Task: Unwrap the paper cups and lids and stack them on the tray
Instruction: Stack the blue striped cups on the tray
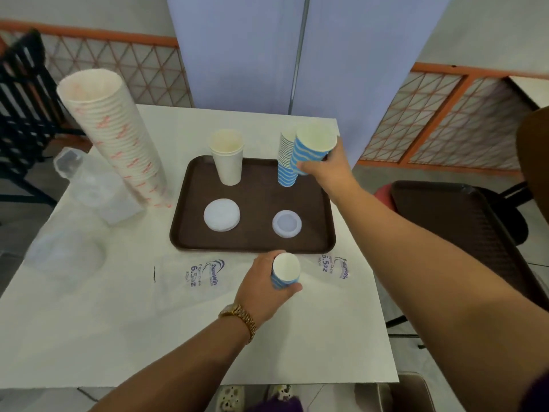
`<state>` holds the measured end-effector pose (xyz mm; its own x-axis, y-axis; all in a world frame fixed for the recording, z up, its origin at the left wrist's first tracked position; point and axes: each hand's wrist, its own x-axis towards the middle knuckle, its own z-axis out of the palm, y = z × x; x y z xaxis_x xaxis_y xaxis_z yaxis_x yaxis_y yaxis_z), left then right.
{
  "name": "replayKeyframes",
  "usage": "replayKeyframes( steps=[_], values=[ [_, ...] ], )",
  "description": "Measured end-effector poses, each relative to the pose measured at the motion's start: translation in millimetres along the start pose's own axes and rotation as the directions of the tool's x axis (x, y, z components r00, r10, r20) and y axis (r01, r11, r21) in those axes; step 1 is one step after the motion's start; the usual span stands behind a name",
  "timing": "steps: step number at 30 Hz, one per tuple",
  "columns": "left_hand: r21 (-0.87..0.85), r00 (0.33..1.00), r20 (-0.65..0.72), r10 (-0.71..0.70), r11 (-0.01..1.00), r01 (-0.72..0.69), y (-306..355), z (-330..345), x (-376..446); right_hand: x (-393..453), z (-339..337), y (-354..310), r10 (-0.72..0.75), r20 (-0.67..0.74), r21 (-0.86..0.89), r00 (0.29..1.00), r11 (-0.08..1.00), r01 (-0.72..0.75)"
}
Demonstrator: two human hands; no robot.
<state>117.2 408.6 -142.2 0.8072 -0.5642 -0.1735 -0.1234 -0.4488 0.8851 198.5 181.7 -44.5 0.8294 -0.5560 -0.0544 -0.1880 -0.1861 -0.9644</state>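
A dark brown tray [252,200] lies in the middle of the white table. On it stand a short stack of plain white cups [227,162], a stack of blue striped cups [285,162], a pile of white lids [222,215] and a smaller clear lid pile [287,223]. My right hand [326,171] grips a blue striped cup [312,147], tilted, right beside the blue stack's top. My left hand [264,285] holds a small stack of blue striped cups [285,270] just in front of the tray.
A tall leaning stack of white cups with pink marks [118,135] stands left of the tray. Clear plastic wrappers [89,185] lie at the table's left, and printed wrappers [205,272] lie in front of the tray. A second brown tray [463,227] sits on a chair at right.
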Motion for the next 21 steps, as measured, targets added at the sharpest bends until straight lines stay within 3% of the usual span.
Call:
replayKeyframes(
  steps=[7,14,21],
  values=[
    [0.033,1.0,-0.015,0.01,0.999,-0.009,-5,3,4,77,16,-30,-0.049,-0.199,-0.197,0.979,0.98,0.009],
    [0.046,1.0,0.003,-0.014,0.999,0.014,-9,4,5,91,15,-5,0.067,-0.158,-0.235,0.985,0.966,-0.103],
    [0.034,1.0,0.0,-0.018,0.999,0.018,-7,5,5,49,5,30,0.2,-0.135,-0.273,0.97,0.934,-0.231]
  ],
)
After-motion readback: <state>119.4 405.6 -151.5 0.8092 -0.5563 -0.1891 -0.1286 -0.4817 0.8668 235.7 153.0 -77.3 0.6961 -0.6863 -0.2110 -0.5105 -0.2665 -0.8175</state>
